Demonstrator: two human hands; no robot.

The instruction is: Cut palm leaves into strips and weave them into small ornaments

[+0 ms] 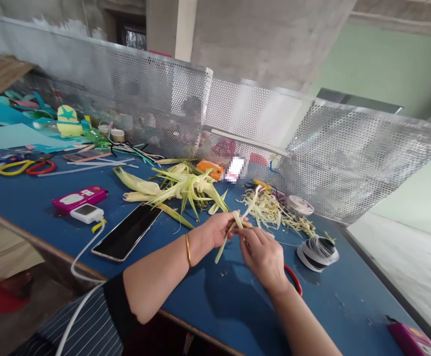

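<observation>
Pale green husk strips (pixel 221 248) are pinched between my two hands above the blue table. My left hand (pixel 220 228), with a gold bangle at the wrist, is closed on the strips from the left. From the right, my right hand (pixel 262 249) grips them with bent fingers, its fingertips close to the left ones. One strip end hangs down toward the table and another sticks up behind the fingers. A pile of corn husks (pixel 193 185) lies beyond my left hand, and a heap of thin shreds (pixel 265 207) lies beyond my right hand.
On the blue table (pixel 163 277) lie a black phone (pixel 128 232), a magenta device (pixel 79 198) with a white cable, and red scissors (pixel 41 168). A striped spool (pixel 317 253) stands right of my right hand, near a red handle (pixel 293 279). Perforated metal panels (pixel 252 109) line the back.
</observation>
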